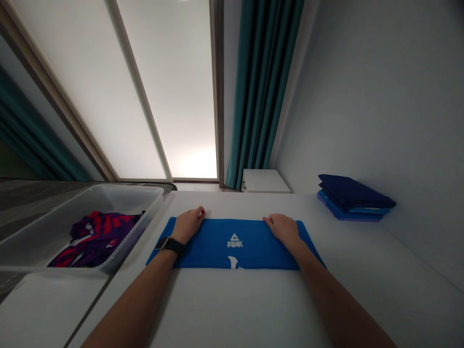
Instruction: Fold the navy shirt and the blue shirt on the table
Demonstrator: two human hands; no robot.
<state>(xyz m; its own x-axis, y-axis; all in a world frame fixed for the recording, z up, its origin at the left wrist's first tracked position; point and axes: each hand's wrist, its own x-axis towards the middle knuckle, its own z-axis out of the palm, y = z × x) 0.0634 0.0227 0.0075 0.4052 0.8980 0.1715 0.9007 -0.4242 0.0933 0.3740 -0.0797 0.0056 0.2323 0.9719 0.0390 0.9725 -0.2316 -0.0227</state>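
Note:
A blue sports shirt point(213, 249), folded into a wide flat strip, lies on the white table in front of me. It bears a white PEAK logo and part of another white print at its near edge. My left hand point(187, 226), with a dark watch on the wrist, is closed at the far left edge of the shirt, fingers curled. At the far right edge my right hand point(284, 229) is closed too, thumb and fingers together on the cloth. The fingertips are partly hidden, so how much fabric they pinch does not show.
To the left stands a translucent plastic bin point(152, 205) holding a crumpled purple and red garment point(105, 237). A stack of folded blue clothes point(353, 198) sits at the right near the wall. Beyond the white table point(232, 309) are a white cabinet point(266, 180) and teal curtains point(266, 87).

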